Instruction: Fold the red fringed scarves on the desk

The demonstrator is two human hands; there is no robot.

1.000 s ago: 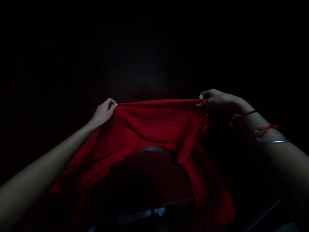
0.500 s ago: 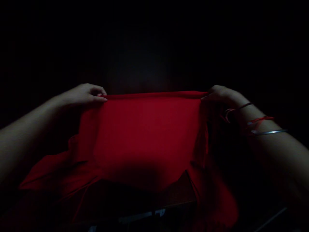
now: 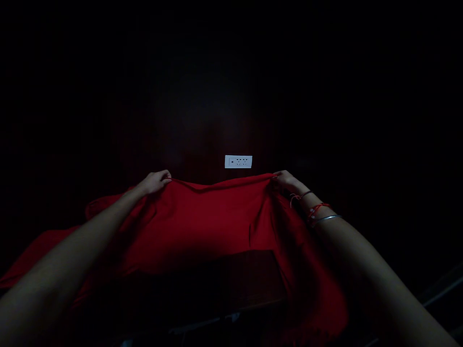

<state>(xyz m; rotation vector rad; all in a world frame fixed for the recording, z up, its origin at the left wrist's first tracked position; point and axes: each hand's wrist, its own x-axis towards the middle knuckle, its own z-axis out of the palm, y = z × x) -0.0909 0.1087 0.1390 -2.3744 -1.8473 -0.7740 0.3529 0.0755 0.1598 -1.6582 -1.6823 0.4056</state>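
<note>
A large red cloth [image 3: 206, 217] is stretched between my two hands, its upper edge sagging a little in the middle. My left hand [image 3: 157, 182] is closed on that edge at the left. At the right, my right hand [image 3: 285, 180] pinches the same edge; bands and a shiny bangle circle that wrist. Part of the cloth spreads out to the left, and another part hangs down past the right side of a dark wooden surface [image 3: 249, 279]. Whether the cloth is a garment or a plain sheet I cannot tell.
A white socket panel [image 3: 238, 162] shows on the dark wall behind the cloth. The dark surface has its front edge near the bottom of the view. A faint pale line [image 3: 443, 287] runs at the lower right. Most of the surroundings are too dark to make out.
Both hands have moved forward and away from me, lower in view, still gripping the cloth. The cloth has gone from upright and taut to slacker, and the socket panel has come into sight.
</note>
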